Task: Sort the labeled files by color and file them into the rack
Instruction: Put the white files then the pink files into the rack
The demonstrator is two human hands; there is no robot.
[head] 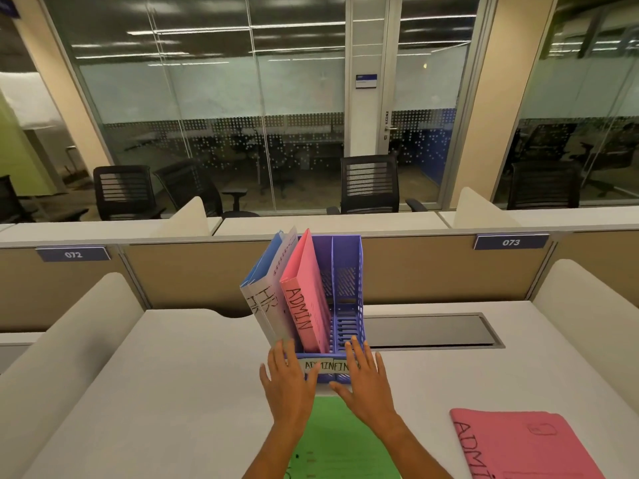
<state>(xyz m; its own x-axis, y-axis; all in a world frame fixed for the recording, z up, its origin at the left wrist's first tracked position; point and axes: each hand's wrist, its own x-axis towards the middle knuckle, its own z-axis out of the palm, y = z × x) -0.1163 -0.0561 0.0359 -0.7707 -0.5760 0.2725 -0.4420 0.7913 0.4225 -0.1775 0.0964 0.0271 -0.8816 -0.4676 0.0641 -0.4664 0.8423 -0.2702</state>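
At worktop centre, purple rack (pixel 345 271) stands upright, three slots. Left slot: blue file (pixel 264 261) and white HR files (pixel 268 302), leaning left. Middle slot: pink ADMIN file (pixel 306 299), tilted left. Right slot bare. Your left hand (pixel 288 382) spread flat, fingers touching rack's front left corner. Your right hand (pixel 364 382) spread flat at front right, covering part of front labels (pixel 326 366). Green file (pixel 340 440) lies flat beneath your wrists. Second pink ADMIN file (pixel 525 444) lies flat, well right.
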